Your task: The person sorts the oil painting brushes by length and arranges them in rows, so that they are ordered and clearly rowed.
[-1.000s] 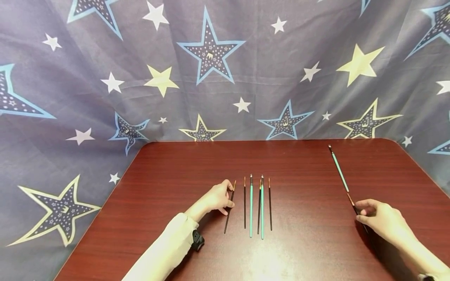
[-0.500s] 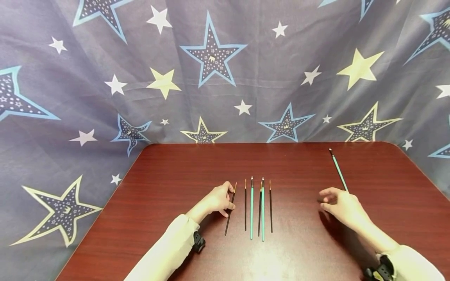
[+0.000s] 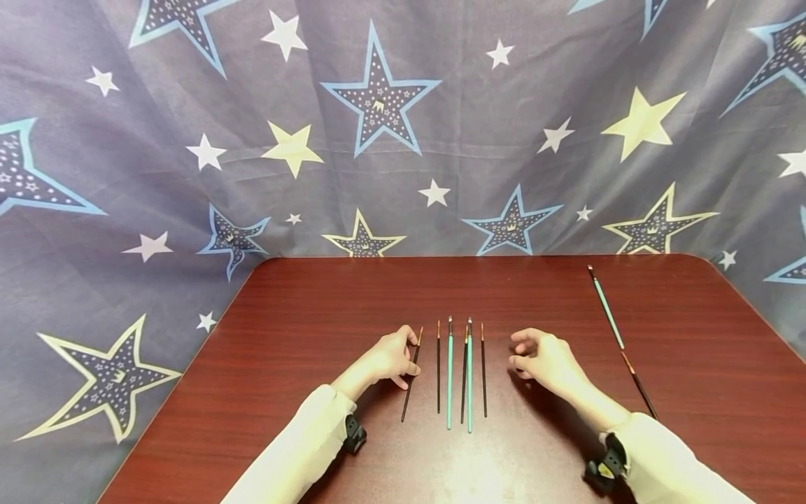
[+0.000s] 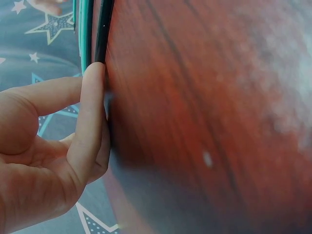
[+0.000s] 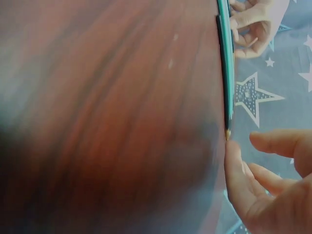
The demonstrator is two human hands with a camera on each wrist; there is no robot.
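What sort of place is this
Most likely an indoor tabletop workspace, though I can't be sure: a star-patterned cloth hangs behind a reddish-brown, wood-grained table, with slim paintbrushes laid on it.

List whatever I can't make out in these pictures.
Head: part of the held brush, behind the fingers of the left hand; any markings on the right wristband, too small and blurred.
Left wrist: the brushes' far ends, cut off by the top edge; most of the right hand, cut off likewise.
Right wrist: how many brushes there are, since they overlap.
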